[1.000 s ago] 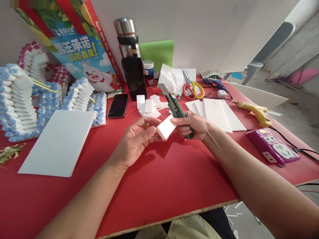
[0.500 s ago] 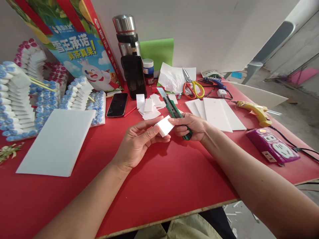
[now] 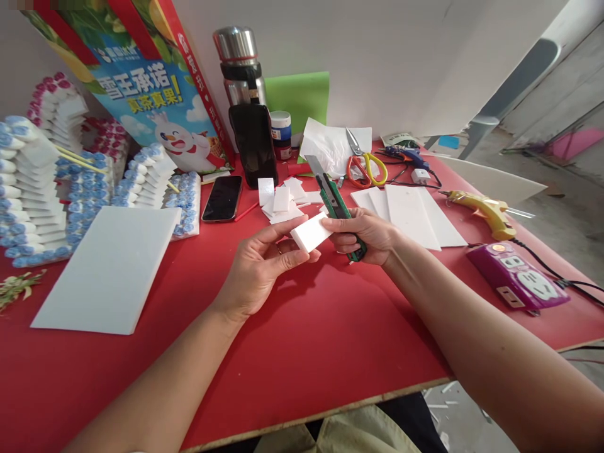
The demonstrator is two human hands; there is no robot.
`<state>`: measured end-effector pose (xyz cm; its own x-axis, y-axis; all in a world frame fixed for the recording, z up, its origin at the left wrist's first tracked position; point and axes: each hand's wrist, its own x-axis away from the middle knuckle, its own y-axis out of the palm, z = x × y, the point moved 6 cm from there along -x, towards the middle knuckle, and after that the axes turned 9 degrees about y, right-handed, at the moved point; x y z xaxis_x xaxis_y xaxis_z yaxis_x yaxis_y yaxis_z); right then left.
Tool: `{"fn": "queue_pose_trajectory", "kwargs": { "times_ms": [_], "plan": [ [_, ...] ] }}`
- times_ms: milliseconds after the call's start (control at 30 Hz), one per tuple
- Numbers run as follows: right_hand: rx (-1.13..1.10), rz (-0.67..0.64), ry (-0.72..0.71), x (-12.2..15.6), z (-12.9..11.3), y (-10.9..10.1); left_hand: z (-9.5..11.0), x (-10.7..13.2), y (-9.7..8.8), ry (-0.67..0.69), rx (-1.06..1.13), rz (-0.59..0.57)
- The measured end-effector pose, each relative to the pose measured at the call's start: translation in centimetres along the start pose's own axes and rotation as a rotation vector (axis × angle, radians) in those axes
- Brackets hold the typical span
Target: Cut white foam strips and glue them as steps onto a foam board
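Over the red table (image 3: 302, 340), my left hand (image 3: 257, 267) pinches a small white foam piece (image 3: 310, 233) between thumb and fingers. My right hand (image 3: 365, 234) is wrapped round a green utility knife (image 3: 333, 198), blade out and pointing away towards the back of the table. Its thumb and forefinger also touch the right end of the foam piece. Both hands hover just above the table's middle.
Cut white foam bits (image 3: 282, 201) lie behind the hands, white strips (image 3: 410, 214) to the right. A large foam sheet (image 3: 111, 267), a phone (image 3: 223, 198), scissors (image 3: 361, 165), a yellow glue gun (image 3: 481, 211), a purple power strip (image 3: 516, 280), a steel flask (image 3: 240, 66) and stacked blue-tipped foam pieces (image 3: 38, 189) surround them.
The foam piece has been turned and lifted slightly between the two hands. The knife tilted a little; the hands stayed in nearly the same place.
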<state>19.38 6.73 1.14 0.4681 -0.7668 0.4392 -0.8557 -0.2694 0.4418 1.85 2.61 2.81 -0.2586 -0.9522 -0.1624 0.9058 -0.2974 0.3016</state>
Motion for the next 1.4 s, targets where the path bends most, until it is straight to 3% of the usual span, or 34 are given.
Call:
{"fn": "queue_pose_trajectory", "kwargs": {
  "times_ms": [133, 300, 433, 500, 600, 767, 1133, 1333, 1400],
  "plan": [
    [0.116, 0.113, -0.116, 0.5, -0.8, -0.3, -0.3, -0.4, -0.7, -0.023, -0.015, 0.016],
    [0.485, 0.237, -0.209, 1.7, -1.5, 0.7, -0.1, -0.5, -1.2, -0.015, -0.336, 0.028],
    [0.642, 0.175, -0.316, 2.4, -1.8, 2.5, 0.7, -0.6, -1.1, 0.091, -0.548, -0.013],
    [0.635, 0.122, -0.341, 2.5, -1.9, 2.9, 0.9, -0.6, -1.0, 0.097, -0.564, -0.031],
    [0.580, 0.048, -0.253, 1.9, -1.3, 2.6, 0.9, -0.7, -1.0, 0.076, -0.482, -0.033],
    [0.442, -0.033, -0.185, 1.3, -1.0, 2.0, 0.9, -0.7, -1.8, 0.140, -0.428, 0.043],
    [0.407, -0.012, -0.179, 1.1, -0.8, 2.0, 1.2, -0.6, -1.8, 0.133, -0.454, 0.051],
    [0.399, 0.016, -0.149, 1.3, -1.1, 1.1, 2.4, -0.5, -1.9, 0.255, -0.680, 0.047],
    [0.402, 0.051, -0.138, 1.4, -1.3, 0.7, 2.6, -0.6, -1.9, 0.241, -0.768, 0.013]
  ]
}}
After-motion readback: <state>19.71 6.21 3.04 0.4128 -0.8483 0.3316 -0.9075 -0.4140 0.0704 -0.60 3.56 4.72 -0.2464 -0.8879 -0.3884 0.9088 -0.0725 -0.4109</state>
